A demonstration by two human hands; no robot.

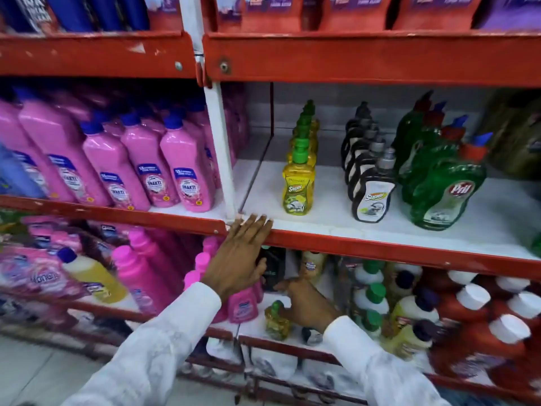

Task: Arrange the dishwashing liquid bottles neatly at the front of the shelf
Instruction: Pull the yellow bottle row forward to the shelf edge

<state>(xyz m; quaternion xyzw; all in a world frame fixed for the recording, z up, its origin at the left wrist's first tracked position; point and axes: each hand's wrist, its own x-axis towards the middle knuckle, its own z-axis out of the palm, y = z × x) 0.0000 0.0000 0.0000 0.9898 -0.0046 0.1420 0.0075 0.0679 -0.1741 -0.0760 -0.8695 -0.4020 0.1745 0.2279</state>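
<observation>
Resting flat and open on the red shelf edge (380, 247) at frame centre, the left hand (240, 253) holds nothing; the right hand (307, 306), lower centre, grips a small yellow bottle (276, 320), while dishwashing liquid bottles (298, 183) line the centre-right shelf.

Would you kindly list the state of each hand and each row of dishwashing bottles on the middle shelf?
Left hand: open, fingers flat on the red shelf edge, holding nothing.
Right hand: on the lower shelf beside a small yellow bottle; grip unclear.
Yellow bottles: upright, single file, set back from the edge.
Black bottles: upright, single file.
Green bottles: upright, single file.
</observation>
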